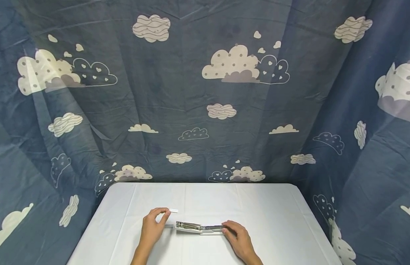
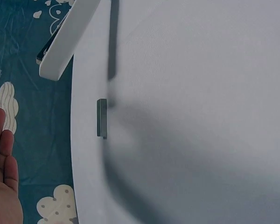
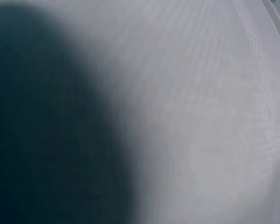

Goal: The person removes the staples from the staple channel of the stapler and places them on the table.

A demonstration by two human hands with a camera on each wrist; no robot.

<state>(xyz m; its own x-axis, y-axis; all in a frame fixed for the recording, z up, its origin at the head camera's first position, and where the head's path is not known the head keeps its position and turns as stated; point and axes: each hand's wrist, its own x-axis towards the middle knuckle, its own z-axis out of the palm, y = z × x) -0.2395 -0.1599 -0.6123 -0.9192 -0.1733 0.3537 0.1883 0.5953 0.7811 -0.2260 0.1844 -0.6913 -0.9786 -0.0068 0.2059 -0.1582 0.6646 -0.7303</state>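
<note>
A white stapler [image 1: 189, 227] is swung open over the table, its metal inside facing up. My right hand [image 1: 238, 240] grips the stapler's right end between thumb and fingers. To the left, my left hand [image 1: 152, 229] pinches a short staple strip [image 1: 173, 210] between thumb and index finger, raised above the stapler's left end. A second staple strip [image 2: 101, 118] lies on the tabletop near that end, partly behind the left hand in the head view. In the left wrist view, the stapler's white end [image 2: 60, 60] shows at upper left.
A white cloth covers the table [image 1: 274, 206]. Behind it and along both sides hangs a dark blue curtain [image 1: 178, 88] with cloud prints. The right wrist view is mostly blurred white cloth [image 3: 200, 116] and a dark shadow.
</note>
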